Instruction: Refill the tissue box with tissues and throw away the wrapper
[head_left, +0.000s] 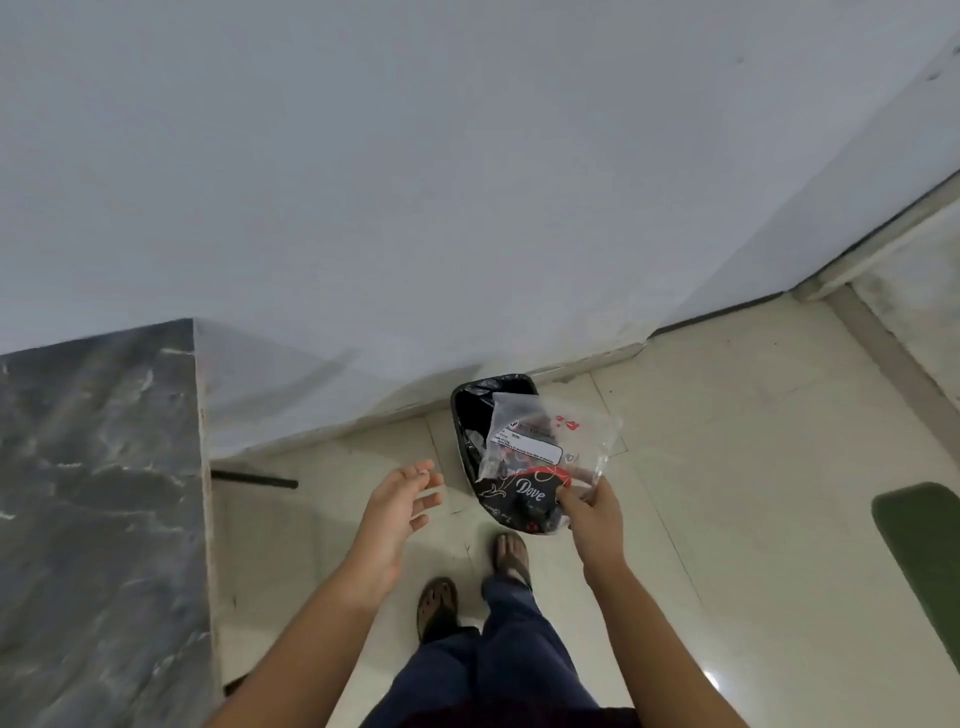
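Holding the clear crinkled plastic wrapper (550, 441) with white label and red print over the small black bin with black liner (470, 415), so a release should drop it straight in. Right hand (592, 514) pinches the wrapper's near lower corner between thumb and fingers; the sheet stands up and away from the hand, toward the far wall. Left hand (400, 499) is empty, fingers loosely spread and slightly curled, palm turned right, hanging just left of the bin; my guess is it's free because the wrapper is light enough for one hand.

Bin sits on the pale tiled floor (727, 467) against the white wall's (467, 182) skirting, right of the grey marbled counter (93, 493). It already holds a dark "Dove" packet (524, 493) near its near rim, so the wrapper may land on top rather than sink.

Wrapper looks empty and flattened, see-through, creased, nothing visibly inside. Tissue box isn't in view. Judging by this, it's the disposal step, drop not yet made.
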